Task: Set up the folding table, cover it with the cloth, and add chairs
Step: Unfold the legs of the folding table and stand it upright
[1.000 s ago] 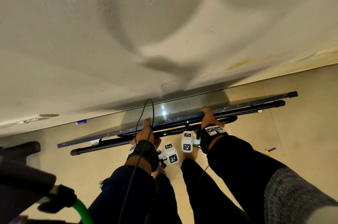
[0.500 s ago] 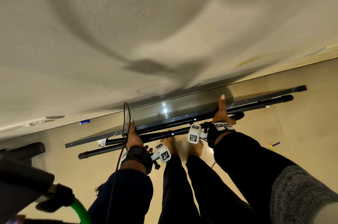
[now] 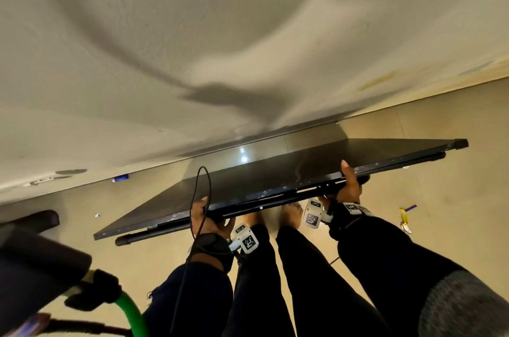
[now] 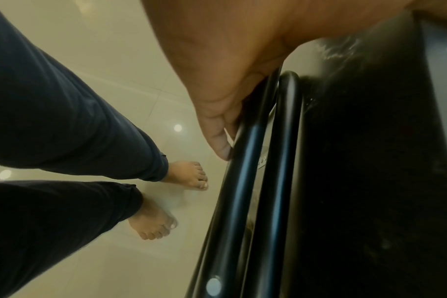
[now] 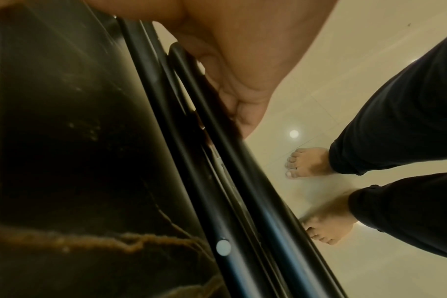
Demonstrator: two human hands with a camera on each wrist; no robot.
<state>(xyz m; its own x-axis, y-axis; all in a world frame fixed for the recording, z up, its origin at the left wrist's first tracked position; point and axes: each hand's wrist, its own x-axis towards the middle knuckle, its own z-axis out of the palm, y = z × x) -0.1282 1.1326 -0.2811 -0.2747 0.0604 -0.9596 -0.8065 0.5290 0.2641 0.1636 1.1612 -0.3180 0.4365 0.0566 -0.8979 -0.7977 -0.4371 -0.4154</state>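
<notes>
The folded black table point(image 3: 275, 182) hangs tilted above the floor, its dark marbled top point(image 5: 64, 161) facing up and away from me. Black tubular legs point(image 4: 242, 181) lie folded against its near edge. My left hand point(image 3: 205, 217) grips that edge left of centre, thumb on top and fingers point(image 4: 217, 129) curled under round the tubes. My right hand point(image 3: 348, 185) grips the same edge further right, thumb up on the top, fingers point(image 5: 242, 108) wrapped under the leg tubes point(image 5: 242, 181). No cloth is in view.
A plain wall point(image 3: 192, 47) rises just beyond the table. My bare feet point(image 3: 289, 212) stand on beige tiles right below the near edge. A dark chair point(image 3: 33, 254) with a green tube point(image 3: 129, 309) stands at my left. Small litter point(image 3: 406, 215) lies to the right.
Both hands have lifted the table's near edge and tipped it, so its top now shows broad. The hands have moved further apart along the edge.
</notes>
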